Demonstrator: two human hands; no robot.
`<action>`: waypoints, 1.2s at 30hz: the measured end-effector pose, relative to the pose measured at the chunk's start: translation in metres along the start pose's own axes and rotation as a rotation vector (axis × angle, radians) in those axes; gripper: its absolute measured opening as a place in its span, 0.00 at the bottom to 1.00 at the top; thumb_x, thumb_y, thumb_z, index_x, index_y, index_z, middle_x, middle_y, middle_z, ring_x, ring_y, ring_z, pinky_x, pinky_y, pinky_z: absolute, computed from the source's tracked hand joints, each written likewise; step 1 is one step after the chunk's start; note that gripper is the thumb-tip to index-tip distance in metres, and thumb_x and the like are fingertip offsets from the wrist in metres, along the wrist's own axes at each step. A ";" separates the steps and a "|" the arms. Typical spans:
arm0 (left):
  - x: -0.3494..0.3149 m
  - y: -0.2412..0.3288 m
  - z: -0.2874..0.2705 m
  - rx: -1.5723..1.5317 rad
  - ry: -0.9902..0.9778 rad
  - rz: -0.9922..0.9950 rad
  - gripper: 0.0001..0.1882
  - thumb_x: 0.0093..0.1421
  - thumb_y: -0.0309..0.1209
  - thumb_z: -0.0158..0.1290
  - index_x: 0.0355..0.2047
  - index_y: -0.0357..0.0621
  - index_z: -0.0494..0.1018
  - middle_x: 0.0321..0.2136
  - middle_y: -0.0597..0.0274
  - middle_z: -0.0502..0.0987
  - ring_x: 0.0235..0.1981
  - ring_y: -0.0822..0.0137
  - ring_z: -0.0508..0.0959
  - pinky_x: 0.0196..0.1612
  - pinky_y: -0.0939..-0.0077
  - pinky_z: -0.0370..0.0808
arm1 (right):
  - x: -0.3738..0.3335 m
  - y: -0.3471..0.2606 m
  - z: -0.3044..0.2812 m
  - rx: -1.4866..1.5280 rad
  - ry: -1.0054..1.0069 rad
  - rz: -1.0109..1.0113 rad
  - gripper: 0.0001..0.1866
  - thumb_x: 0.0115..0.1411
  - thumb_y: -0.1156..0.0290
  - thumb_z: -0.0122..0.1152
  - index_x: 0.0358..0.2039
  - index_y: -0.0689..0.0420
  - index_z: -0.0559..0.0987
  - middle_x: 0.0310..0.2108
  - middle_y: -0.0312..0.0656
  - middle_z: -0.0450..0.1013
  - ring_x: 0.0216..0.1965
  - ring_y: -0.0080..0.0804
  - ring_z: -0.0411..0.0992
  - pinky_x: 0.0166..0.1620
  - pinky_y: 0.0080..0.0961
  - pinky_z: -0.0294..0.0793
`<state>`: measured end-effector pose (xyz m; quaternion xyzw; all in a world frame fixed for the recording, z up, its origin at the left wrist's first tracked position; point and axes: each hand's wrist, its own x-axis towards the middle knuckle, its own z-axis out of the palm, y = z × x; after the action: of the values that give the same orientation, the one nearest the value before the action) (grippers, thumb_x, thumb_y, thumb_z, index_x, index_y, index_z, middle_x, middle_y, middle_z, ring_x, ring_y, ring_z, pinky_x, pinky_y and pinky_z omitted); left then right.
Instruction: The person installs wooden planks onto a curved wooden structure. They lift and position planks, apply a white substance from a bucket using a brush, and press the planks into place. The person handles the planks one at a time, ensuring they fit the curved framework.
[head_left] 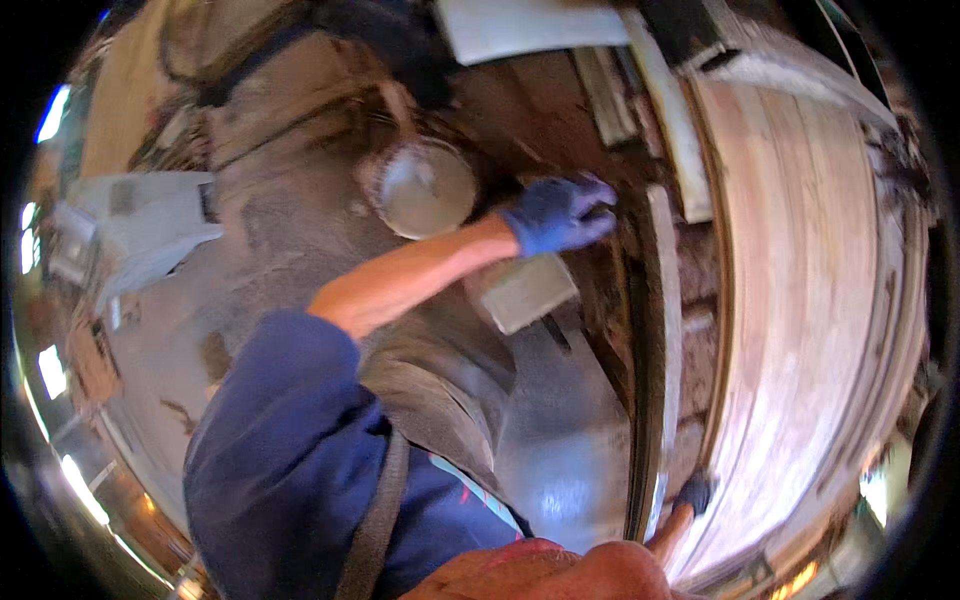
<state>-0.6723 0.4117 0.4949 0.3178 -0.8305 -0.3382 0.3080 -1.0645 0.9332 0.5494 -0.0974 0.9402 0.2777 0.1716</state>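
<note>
My left hand [562, 215], in a blue glove, reaches out past the middle of the view. Its fingers are slightly bent and apart, and nothing shows between them. A round pale bucket [430, 190] stands to its left, and a pale rectangular block [528, 293] lies just below it, beyond my forearm. My right hand [693, 494], in a dark glove, is at the lower right against the near left edge of a wide panel of light wooden boards [790, 300]. Its fingers are too small and dark to make out.
A long narrow rail [664, 330] runs between me and the boards. A white sheet-like piece [535, 28] lies at the far side. On the left, a grey-white sheet or bag [150, 225] rests on the dusty floor [290, 220]. Dark bent frame parts stand at the upper left.
</note>
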 end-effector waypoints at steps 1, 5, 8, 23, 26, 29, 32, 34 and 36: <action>-0.008 -0.007 -0.013 0.036 -0.027 -0.001 0.15 0.55 0.38 0.58 0.40 0.43 0.76 0.39 0.51 0.78 0.39 0.51 0.79 0.42 0.61 0.77 | -0.003 -0.013 -0.010 -0.013 0.088 0.005 0.34 0.66 0.49 0.43 0.60 0.66 0.64 0.57 0.58 0.66 0.58 0.48 0.66 0.60 0.42 0.64; 0.015 -0.011 -0.033 0.210 0.075 0.146 0.19 0.55 0.40 0.57 0.43 0.42 0.76 0.42 0.50 0.78 0.41 0.52 0.79 0.44 0.62 0.77 | -0.045 -0.117 -0.086 0.288 0.559 -0.509 0.34 0.61 0.54 0.55 0.61 0.65 0.63 0.58 0.59 0.64 0.59 0.53 0.64 0.59 0.41 0.64; 0.067 0.007 -0.026 0.338 0.116 0.309 0.22 0.57 0.44 0.56 0.45 0.40 0.75 0.45 0.48 0.77 0.44 0.52 0.78 0.47 0.60 0.76 | -0.071 -0.214 -0.135 0.229 0.814 -0.834 0.34 0.58 0.58 0.60 0.59 0.64 0.65 0.55 0.57 0.67 0.56 0.55 0.65 0.59 0.41 0.64; 0.160 -0.045 0.058 0.459 0.206 0.413 0.40 0.55 0.56 0.52 0.56 0.32 0.64 0.55 0.38 0.66 0.54 0.44 0.69 0.58 0.53 0.65 | -0.036 -0.323 -0.162 0.544 0.747 -0.919 0.22 0.62 0.66 0.57 0.51 0.66 0.72 0.50 0.56 0.71 0.50 0.52 0.69 0.53 0.40 0.69; 0.164 -0.044 0.059 0.338 0.225 0.428 0.40 0.51 0.55 0.55 0.53 0.31 0.66 0.53 0.39 0.68 0.53 0.46 0.69 0.57 0.51 0.64 | -0.027 -0.326 -0.161 0.596 0.743 -0.792 0.21 0.64 0.65 0.56 0.52 0.64 0.73 0.50 0.50 0.71 0.51 0.41 0.69 0.53 0.34 0.69; 0.162 -0.043 0.051 0.325 0.162 0.417 0.41 0.51 0.55 0.55 0.54 0.31 0.65 0.54 0.37 0.66 0.53 0.45 0.69 0.57 0.50 0.64 | -0.024 -0.329 -0.153 0.782 0.652 -0.723 0.22 0.64 0.64 0.56 0.54 0.62 0.72 0.52 0.49 0.70 0.53 0.39 0.68 0.54 0.33 0.68; 0.168 -0.052 0.063 0.363 0.194 0.415 0.42 0.52 0.56 0.53 0.57 0.32 0.64 0.58 0.36 0.64 0.56 0.43 0.67 0.59 0.48 0.61 | -0.010 -0.323 -0.155 0.728 0.591 -0.643 0.23 0.65 0.59 0.54 0.55 0.60 0.72 0.55 0.48 0.68 0.56 0.41 0.66 0.56 0.33 0.67; 0.167 -0.053 0.057 0.366 0.129 0.427 0.43 0.52 0.56 0.53 0.57 0.31 0.64 0.58 0.36 0.64 0.57 0.43 0.66 0.60 0.48 0.60 | -0.016 -0.326 -0.158 0.751 0.577 -0.617 0.23 0.65 0.59 0.53 0.56 0.60 0.71 0.55 0.48 0.68 0.56 0.41 0.66 0.56 0.33 0.66; 0.168 -0.053 0.056 0.340 0.114 0.402 0.43 0.52 0.56 0.53 0.57 0.31 0.64 0.57 0.36 0.65 0.57 0.44 0.66 0.61 0.48 0.58 | -0.021 -0.332 -0.161 0.667 0.604 -0.582 0.23 0.65 0.60 0.54 0.57 0.59 0.71 0.56 0.48 0.68 0.57 0.40 0.65 0.57 0.33 0.66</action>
<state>-0.7985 0.2783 0.4724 0.2122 -0.9031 -0.1074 0.3576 -0.9955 0.5709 0.5218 -0.3700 0.9190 -0.1355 -0.0150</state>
